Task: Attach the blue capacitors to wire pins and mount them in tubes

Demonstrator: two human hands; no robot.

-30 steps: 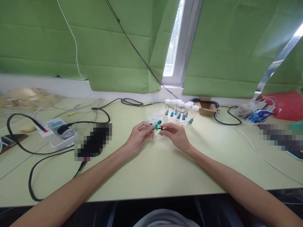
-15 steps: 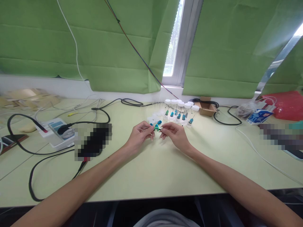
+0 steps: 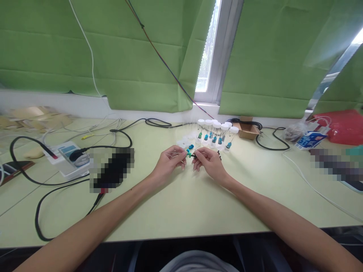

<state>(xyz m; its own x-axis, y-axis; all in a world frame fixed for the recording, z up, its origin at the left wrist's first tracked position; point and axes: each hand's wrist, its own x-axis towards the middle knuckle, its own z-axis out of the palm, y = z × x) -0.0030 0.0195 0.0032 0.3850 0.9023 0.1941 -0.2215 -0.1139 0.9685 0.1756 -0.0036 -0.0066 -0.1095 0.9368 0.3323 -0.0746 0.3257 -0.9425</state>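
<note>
- Our left hand point(image 3: 169, 162) has thumb and forefinger pinched together on a small green part point(image 3: 189, 155), which pokes out past their tips toward the right.
- Our right hand point(image 3: 210, 162) grips a small black piece point(image 3: 194, 155) between thumb and forefinger; its dark end shows just at those tips.
- The green part thus sits in the narrow gap between our two sets of fingertips, end to end with the black piece. We cannot tell whether the two are joined or merely touching.
- Our other fingers curl loosely below each pinch, and both hands are near the table point(image 3: 181, 211), about level with each other.
- Thin pale strands point(image 3: 172, 153) run back from the left fingertips across that hand; they are too fine for us to make out what they are.
- Just beyond our fingertips lie blue parts point(image 3: 191, 146), near some clear and white pieces point(image 3: 184, 142) whose shapes blur.
- Past our right hand stands a cluster of white-capped clear vials point(image 3: 216, 133), upright, with blue or green parts on thin stems inside.
- Small black bits point(image 3: 219, 154) show right beside the back of our right hand.
- Farther back, right of the vials, an open cardboard box point(image 3: 248, 130) rests near black cable.
</note>
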